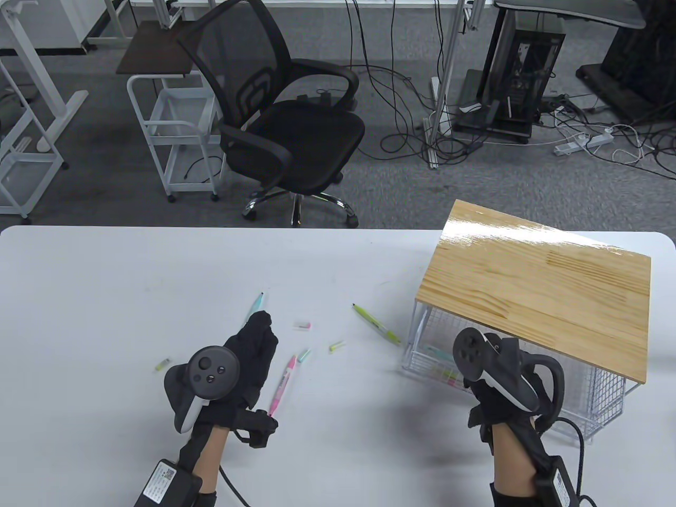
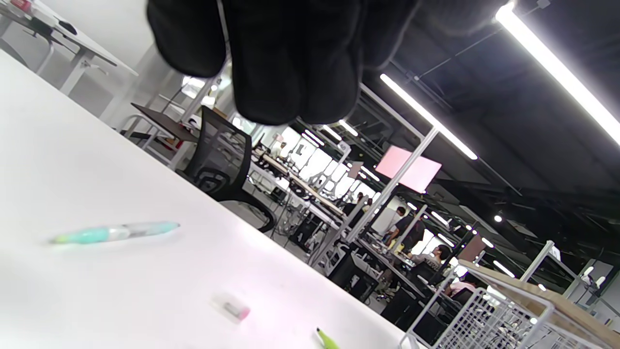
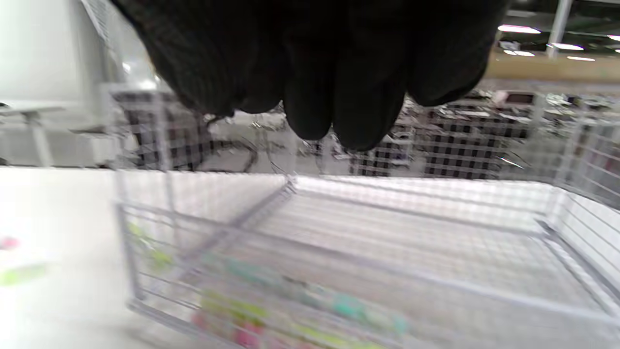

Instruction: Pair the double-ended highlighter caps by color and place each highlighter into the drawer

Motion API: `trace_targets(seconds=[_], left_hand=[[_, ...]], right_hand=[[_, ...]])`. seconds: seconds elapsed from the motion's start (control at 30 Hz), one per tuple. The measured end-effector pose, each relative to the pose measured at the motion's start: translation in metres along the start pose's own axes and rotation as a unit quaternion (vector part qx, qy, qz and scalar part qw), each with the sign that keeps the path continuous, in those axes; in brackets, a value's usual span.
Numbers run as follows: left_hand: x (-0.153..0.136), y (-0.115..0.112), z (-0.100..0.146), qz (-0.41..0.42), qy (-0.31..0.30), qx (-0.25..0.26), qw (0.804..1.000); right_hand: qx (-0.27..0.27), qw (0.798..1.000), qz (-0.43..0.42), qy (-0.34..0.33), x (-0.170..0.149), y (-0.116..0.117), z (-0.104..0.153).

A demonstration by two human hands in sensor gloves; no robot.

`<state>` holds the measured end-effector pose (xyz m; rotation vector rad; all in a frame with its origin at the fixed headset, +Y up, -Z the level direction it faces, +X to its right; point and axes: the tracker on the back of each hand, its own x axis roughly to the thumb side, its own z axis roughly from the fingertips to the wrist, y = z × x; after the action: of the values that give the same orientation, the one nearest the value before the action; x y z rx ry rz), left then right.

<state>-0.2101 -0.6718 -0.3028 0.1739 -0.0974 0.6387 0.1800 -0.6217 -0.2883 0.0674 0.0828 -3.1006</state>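
Dealing with three highlighters lying loose on the white table (image 1: 105, 296): teal highlighter (image 1: 257, 308) just beyond the left hand's fingertips, pink highlighter (image 1: 282, 384) beside that wrist, green highlighter (image 1: 377, 325) near the wire drawer (image 1: 417, 338). Small caps sitting well apart between them: pink cap (image 1: 301, 325), teal cap (image 1: 303, 355), green cap (image 1: 337, 346), another pale green cap (image 1: 162, 364) off to the left.

Reaching forward with the left hand (image 1: 248, 348), fingers loosely extended, holding nothing. Hovering the right hand (image 1: 504, 380) over the pulled-out drawer, fingers hanging relaxed, seemingly gripping nothing. Already holding several highlighters inside that drawer, under the wooden top (image 1: 533, 285).

Risking, probably, a mismatch: grabbing the pink cap for the teal pen, given both lying close together. Also risking nudging the round teal barrel into rolling away, or flicking a tiny cap off while sweeping across.
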Motion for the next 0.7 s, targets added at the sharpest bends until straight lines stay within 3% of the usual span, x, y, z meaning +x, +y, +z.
trace_targets(seconds=[0.17,0.33,0.5,0.7], left_hand=[[0.0,0.0,-0.001,-0.004,-0.001,-0.003,1.0],[0.001,0.0,-0.004,0.006,0.001,-0.008,1.0],[0.003,0.003,-0.004,0.011,-0.002,-0.006,1.0],[0.004,0.008,-0.001,-0.003,-0.009,-0.005,1.0]], right_hand=[[-0.04,0.992,-0.078,-0.09,0.031,-0.014,0.015],[-0.023,0.979,-0.142,-0.147,0.067,-0.008,0.014],[0.017,0.979,-0.136,-0.149,0.11,0.011,-0.008],[0.098,0.989,-0.086,-0.07,0.152,0.053,-0.06]])
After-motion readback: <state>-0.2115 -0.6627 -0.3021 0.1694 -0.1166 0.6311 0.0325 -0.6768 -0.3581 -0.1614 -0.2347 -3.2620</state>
